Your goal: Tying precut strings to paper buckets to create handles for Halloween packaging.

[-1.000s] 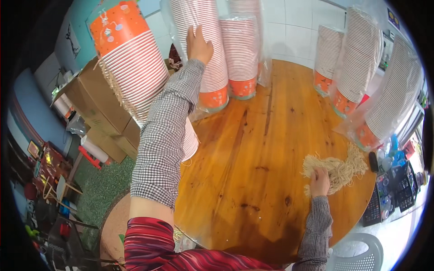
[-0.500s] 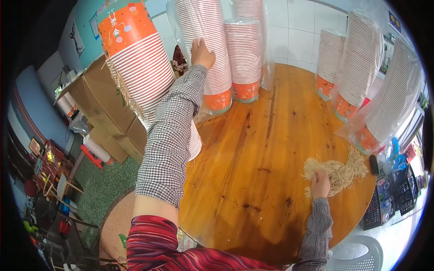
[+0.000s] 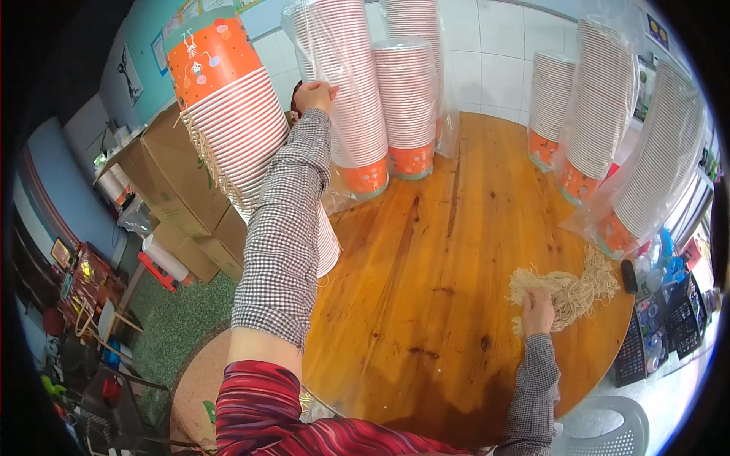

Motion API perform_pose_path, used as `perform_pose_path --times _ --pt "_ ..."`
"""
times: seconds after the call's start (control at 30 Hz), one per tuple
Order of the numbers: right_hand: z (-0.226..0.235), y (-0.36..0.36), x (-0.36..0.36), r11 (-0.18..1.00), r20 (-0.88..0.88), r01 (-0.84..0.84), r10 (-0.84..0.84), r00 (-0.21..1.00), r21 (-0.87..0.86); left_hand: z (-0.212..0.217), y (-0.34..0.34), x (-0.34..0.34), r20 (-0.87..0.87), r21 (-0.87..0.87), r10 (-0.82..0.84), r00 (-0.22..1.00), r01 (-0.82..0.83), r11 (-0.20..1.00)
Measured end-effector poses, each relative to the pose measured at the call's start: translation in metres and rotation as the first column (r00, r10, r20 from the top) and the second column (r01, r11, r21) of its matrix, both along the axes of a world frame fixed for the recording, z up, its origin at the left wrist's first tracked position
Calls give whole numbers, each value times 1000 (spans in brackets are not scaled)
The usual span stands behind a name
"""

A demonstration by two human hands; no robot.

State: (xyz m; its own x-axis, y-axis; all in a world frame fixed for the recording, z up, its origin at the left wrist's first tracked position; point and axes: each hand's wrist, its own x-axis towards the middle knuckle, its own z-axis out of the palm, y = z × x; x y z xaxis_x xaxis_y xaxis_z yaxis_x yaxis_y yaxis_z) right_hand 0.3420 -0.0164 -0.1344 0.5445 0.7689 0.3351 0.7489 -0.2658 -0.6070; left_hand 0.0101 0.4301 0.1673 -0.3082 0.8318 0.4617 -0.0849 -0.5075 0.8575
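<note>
My left arm stretches out to the far left side of the table. At its end, my left hand point(image 3: 313, 97) is beside a tall bagged stack of paper tubs point(image 3: 346, 114), its fingers curled at the stack's edge; what they hold, if anything, is hidden. Left of that arm leans another tall stack of white-rimmed tubs point(image 3: 228, 106), its top tub orange with cartoon prints, with twine strands hanging down its side. My right hand point(image 3: 537, 310) is closed on the near end of a beige twine bundle point(image 3: 574, 296) at the table's right.
More bagged tub stacks point(image 3: 411, 106) stand at the back, and others point(image 3: 597, 114) at the right rear of the round wooden table point(image 3: 411, 304). Cardboard boxes point(image 3: 171, 175) sit at the left. Black crates point(image 3: 661, 327) and a grey chair point(image 3: 608, 425) are beyond the right edge.
My left hand has moved slightly left and down along the bagged stack, its fingers more curled. My right hand stays on the twine.
</note>
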Motion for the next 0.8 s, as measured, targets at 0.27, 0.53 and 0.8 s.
perform_pose_path --times 0.27,0.53,0.8 --pt "-4 0 2 999 43 16 -15 999 -32 10 -18 2 -736 243 362 571 -277 930" --pt "-1 1 2 1000 -15 -4 3 1000 -21 -10 -61 15 -799 464 454 393 -76 882" --pt "51 5 -35 949 -31 -26 37 999 314 -71 -152 32 -811 387 135 569 350 853"
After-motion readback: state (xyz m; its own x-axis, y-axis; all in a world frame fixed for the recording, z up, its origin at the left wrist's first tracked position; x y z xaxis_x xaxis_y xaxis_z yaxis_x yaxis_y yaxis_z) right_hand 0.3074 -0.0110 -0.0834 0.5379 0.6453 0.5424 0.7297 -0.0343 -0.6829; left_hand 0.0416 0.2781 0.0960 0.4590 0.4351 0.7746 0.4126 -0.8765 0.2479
